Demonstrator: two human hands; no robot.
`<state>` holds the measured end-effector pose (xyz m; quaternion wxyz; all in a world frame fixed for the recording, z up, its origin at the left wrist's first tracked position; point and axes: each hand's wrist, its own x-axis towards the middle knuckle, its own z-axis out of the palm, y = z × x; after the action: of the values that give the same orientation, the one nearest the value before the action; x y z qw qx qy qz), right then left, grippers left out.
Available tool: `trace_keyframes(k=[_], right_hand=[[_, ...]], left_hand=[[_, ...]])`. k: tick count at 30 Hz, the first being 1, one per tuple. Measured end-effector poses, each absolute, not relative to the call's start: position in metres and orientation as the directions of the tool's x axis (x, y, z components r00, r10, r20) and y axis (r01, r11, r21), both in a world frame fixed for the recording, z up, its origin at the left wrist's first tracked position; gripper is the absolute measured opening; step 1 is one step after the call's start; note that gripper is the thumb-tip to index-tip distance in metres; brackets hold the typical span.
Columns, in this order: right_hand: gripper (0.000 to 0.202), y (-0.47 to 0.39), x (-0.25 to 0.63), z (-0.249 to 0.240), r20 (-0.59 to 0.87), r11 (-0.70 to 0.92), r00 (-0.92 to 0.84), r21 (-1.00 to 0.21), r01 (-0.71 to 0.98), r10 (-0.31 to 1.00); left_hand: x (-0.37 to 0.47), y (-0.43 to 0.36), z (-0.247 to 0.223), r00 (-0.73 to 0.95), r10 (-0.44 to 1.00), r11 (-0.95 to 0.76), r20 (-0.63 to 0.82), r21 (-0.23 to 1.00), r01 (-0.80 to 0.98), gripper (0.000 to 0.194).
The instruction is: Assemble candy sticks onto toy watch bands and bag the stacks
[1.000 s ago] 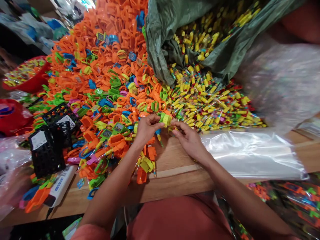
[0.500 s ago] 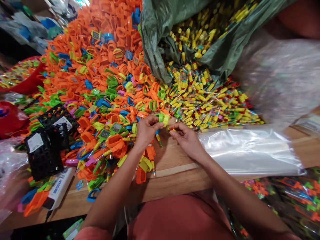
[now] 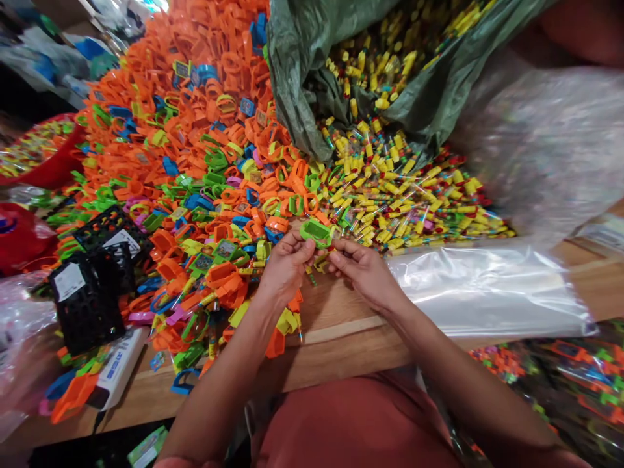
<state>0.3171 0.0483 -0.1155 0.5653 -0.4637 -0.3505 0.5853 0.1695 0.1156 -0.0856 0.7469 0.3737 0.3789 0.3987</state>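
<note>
My left hand [image 3: 286,263] pinches a green toy watch [image 3: 316,234] between thumb and fingers, its hollow frame tilted up. Close beside it, the fingers of my right hand [image 3: 363,268] are closed at the watch's lower right edge; what they hold is too small to make out. Under the fingertips a yellow piece [image 3: 322,262] partly shows. Left of my hands spreads a big heap of plastic toy watches [image 3: 195,149], mostly orange. Ahead and to the right lies a pile of small yellow-capped tubes [image 3: 400,201].
A dark green sack [image 3: 302,84] spills the tubes. Clear plastic bags [image 3: 487,289] lie flat at right. Black plastic trays [image 3: 85,302], a white power strip [image 3: 121,367] and a red basin [image 3: 53,159] are at left. The wooden table edge [image 3: 341,357] runs before me.
My hands have come closer together. The green watch in my left hand has turned so its open frame shows, and the right fingertips now meet it.
</note>
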Motion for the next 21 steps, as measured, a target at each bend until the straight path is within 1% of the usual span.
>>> trace_keyframes(k=[2,4,9,12,15,17,19,21], right_hand=[[0.038,0.046,0.317,-0.112,-0.141,-0.104,0.054,-0.894,-0.435,0.988],[0.041,0.043,0.316,-0.108,-0.154,-0.108,0.053,-0.862,-0.496,0.987],[0.055,0.039,0.312,-0.103,-0.187,-0.130,0.059,-0.848,-0.513,0.981],[0.057,0.039,0.313,-0.102,-0.166,-0.117,0.062,-0.870,-0.479,0.984],[0.044,0.040,0.317,-0.102,-0.088,-0.057,0.059,-0.913,-0.404,0.994],[0.034,0.039,0.318,-0.103,-0.047,-0.034,0.031,-0.945,-0.325,0.998],[0.028,0.038,0.316,-0.106,-0.031,-0.028,0.007,-0.971,-0.239,0.999],[0.028,0.035,0.311,-0.109,-0.045,-0.046,-0.010,-0.980,-0.192,0.999]], left_hand=[[0.169,0.111,-0.085,0.405,0.881,0.390,-0.246,0.861,-0.326,0.048],[0.169,0.108,-0.083,0.406,0.886,0.368,-0.223,0.871,-0.325,0.048],[0.168,0.104,-0.079,0.432,0.888,0.282,-0.157,0.928,-0.242,0.048],[0.167,0.102,-0.077,0.433,0.894,0.237,-0.119,0.944,-0.229,0.046],[0.164,0.099,-0.077,0.413,0.906,0.206,-0.096,0.951,-0.231,0.045],[0.162,0.095,-0.078,0.404,0.912,0.165,-0.072,0.966,-0.200,0.041],[0.161,0.088,-0.078,0.391,0.919,0.115,-0.050,0.983,-0.144,0.035],[0.159,0.080,-0.078,0.367,0.929,0.085,-0.045,0.992,-0.091,0.032]])
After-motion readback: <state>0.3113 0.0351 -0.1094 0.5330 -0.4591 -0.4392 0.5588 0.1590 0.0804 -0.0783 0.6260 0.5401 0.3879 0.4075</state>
